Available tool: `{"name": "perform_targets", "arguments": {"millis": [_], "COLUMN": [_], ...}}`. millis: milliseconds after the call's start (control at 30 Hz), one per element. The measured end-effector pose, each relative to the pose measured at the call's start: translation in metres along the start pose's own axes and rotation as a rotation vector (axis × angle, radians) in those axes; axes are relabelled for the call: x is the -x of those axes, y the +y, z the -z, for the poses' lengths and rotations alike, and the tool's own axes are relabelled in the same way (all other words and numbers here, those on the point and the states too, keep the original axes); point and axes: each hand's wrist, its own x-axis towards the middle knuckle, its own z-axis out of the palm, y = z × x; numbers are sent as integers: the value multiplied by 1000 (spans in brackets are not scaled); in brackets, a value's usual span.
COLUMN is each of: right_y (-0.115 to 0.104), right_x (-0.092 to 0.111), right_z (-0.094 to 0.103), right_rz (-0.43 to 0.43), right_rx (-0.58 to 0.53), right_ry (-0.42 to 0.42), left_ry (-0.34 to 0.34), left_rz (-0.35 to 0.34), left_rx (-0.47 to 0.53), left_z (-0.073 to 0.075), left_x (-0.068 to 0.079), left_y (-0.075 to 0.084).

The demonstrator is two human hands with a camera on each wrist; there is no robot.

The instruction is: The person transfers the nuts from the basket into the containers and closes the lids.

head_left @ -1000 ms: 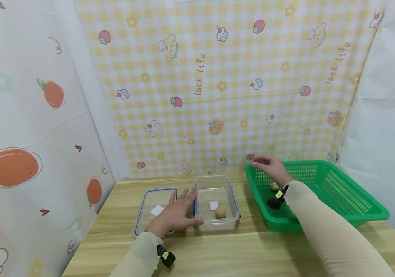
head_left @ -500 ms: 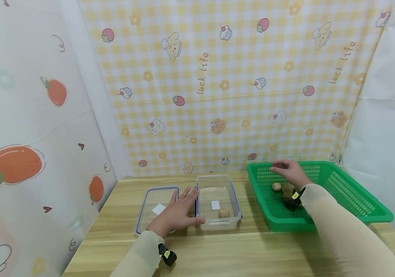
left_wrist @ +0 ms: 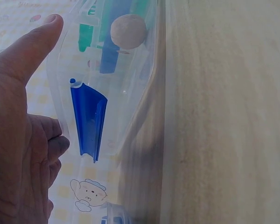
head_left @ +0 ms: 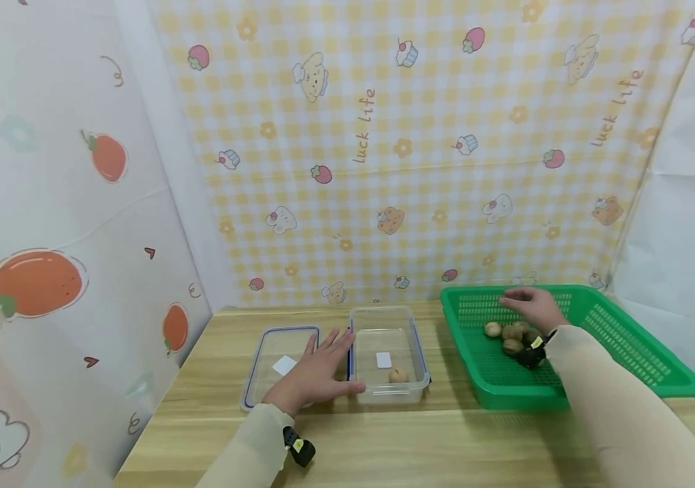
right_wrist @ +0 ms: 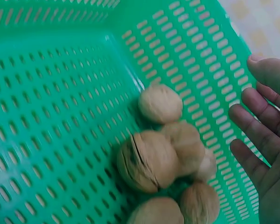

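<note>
My left hand rests with spread fingers at the left rim of a clear plastic box. One walnut lies inside that box, near its front wall. In the left wrist view the thumb and fingers lie along the box edge, beside a blue clip. My right hand hovers over the green basket with nothing in its fingers. Below it several walnuts lie grouped on the basket floor. The right wrist view shows the fingers loosely bent above them, and one walnut has a dark crack.
A clear lid with a blue seal lies left of the box, partly under the left hand. White labels mark the lid and the box. Behind the wooden table hangs a checked curtain; a patterned sheet stands at the left.
My right hand has moved right and slightly down, further over the basket, and more walnuts show beside it. The left hand stays at the box. The whole view has shifted slightly.
</note>
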Motion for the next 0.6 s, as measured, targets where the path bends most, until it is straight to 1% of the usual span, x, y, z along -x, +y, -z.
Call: {"name": "perform_targets", "arguments": {"millis": [133,267,433,600], "right_y": [8,12,22,42], "right_x": [0,1,2,-4], "right_z": [7,12,14,15], "right_rz": [-33,-64,-59,-96], "right_rx": [27,32,73,27], "right_ry": [-8,-18,-33,-75], "left_ry": [3,8,9,17], "left_rz": [-2,-6,-9,-10], "left_rx": [0,4,7,23], "left_z": [1,1,2,2], "left_x": [-1,-2,-1,0], "left_y": [0,1,2,4]}}
